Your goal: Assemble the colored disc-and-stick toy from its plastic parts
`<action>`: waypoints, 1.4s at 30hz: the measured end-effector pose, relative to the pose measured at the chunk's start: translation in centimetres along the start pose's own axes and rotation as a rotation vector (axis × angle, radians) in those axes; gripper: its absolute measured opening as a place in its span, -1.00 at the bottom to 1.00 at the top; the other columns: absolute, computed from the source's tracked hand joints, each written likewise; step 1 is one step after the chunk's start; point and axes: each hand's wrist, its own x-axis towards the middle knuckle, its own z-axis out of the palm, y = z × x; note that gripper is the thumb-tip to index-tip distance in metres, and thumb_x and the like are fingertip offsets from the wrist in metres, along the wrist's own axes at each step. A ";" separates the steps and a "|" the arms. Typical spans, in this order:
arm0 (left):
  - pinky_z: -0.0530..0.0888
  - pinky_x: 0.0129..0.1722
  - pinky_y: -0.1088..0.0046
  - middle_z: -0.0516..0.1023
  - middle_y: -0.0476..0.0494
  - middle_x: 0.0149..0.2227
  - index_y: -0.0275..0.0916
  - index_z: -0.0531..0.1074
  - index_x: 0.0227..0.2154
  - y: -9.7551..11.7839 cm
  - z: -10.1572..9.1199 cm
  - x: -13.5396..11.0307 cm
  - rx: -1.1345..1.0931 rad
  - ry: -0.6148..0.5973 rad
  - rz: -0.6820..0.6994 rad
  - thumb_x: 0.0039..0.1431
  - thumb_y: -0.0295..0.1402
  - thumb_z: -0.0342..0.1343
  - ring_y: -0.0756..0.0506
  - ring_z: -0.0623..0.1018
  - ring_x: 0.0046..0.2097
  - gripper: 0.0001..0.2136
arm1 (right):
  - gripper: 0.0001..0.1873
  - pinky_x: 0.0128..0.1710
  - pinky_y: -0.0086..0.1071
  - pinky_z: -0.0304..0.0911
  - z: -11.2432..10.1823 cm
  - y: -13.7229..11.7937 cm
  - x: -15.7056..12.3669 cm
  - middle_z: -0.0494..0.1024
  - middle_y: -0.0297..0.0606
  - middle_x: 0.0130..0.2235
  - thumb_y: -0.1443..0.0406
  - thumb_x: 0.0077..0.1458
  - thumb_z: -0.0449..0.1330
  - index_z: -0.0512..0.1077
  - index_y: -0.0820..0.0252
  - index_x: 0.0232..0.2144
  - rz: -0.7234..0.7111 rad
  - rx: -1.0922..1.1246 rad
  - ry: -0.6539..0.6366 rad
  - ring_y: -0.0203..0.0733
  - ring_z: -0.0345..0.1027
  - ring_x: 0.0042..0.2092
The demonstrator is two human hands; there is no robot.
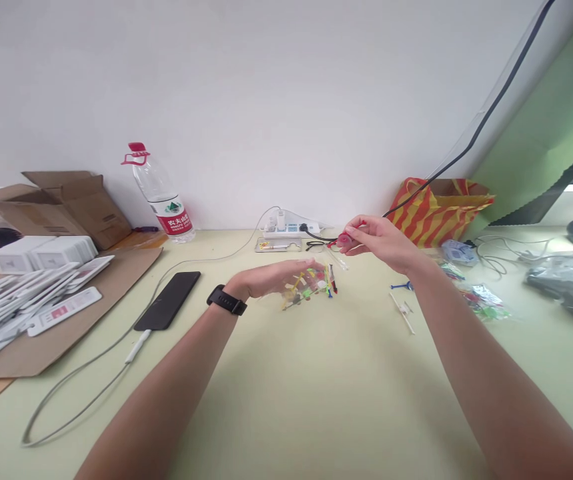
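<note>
Above the middle of the pale green bench (316, 393), the right hand (376, 239) has its grip clamped on a small red piece (344, 242). Just beside it, the left hand (271, 277), with a dark watch (226, 301) on the wrist, reaches to a cluster of small coloured pieces (309, 290), yellow, green, red and blue, at its fingertips; I cannot tell whether its grip is closed on any of them.

Near the right forearm lie a blue piece (401, 286) and a thin white stick (403, 313), with shiny packets (484, 300) of bright bits on the far side of that arm. Behind the hands, a white power strip (291, 230) sits along the foot of the wall, a shallow clear tray (278, 245) in front of it.

To the left, a black phone (168, 301) lies face up, plugged into a looping white cable (138, 346). Beyond it stands a large clear bottle (169, 207) with a red cap, leaning in view. Further left, white tags (64, 311) spread over a cardboard sheet (21, 357), near an open carton (84, 210).

On the right, a red-and-yellow striped bag (426, 220) stands against the plain pale wall (266, 100). A black cord (474, 138) slants down past it, and green cloth (541, 147) hangs at the edge.
</note>
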 end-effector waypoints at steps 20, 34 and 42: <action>0.46 -0.08 0.34 0.55 -0.24 0.05 -0.14 0.57 -0.03 -0.1 0.7 0.4 -0.030 -0.049 0.156 0.33 0.18 0.01 -0.21 0.51 0.03 -0.48 | -0.70 -0.28 -0.29 0.31 2.0 -3.8 -1.7 0.63 -0.20 -0.31 0.09 0.07 0.43 0.65 0.21 -0.27 -0.142 -0.130 -0.293 -0.20 0.40 -0.30; 0.48 -0.21 0.35 0.54 -0.27 -0.07 -0.21 0.53 -0.03 0.2 1.0 0.6 -0.002 -0.148 0.175 0.33 0.16 0.04 -0.16 0.51 -0.14 -0.48 | -0.58 0.05 -0.21 0.38 1.9 -4.9 -2.7 0.62 -0.19 0.09 0.05 0.35 0.17 0.53 0.03 0.14 -0.085 -0.168 -0.630 -0.06 0.49 0.08; 0.44 -0.09 0.26 0.56 -0.32 0.03 -0.19 0.52 0.10 -0.8 0.6 1.2 -0.141 -0.101 0.318 0.36 0.27 -0.19 -0.22 0.54 -0.07 -0.31 | -0.91 -0.03 -0.21 0.37 2.1 -6.2 -3.2 0.68 -0.28 -0.23 0.35 0.17 0.27 0.57 0.11 -0.26 -0.359 -0.371 -0.329 -0.10 0.54 -0.12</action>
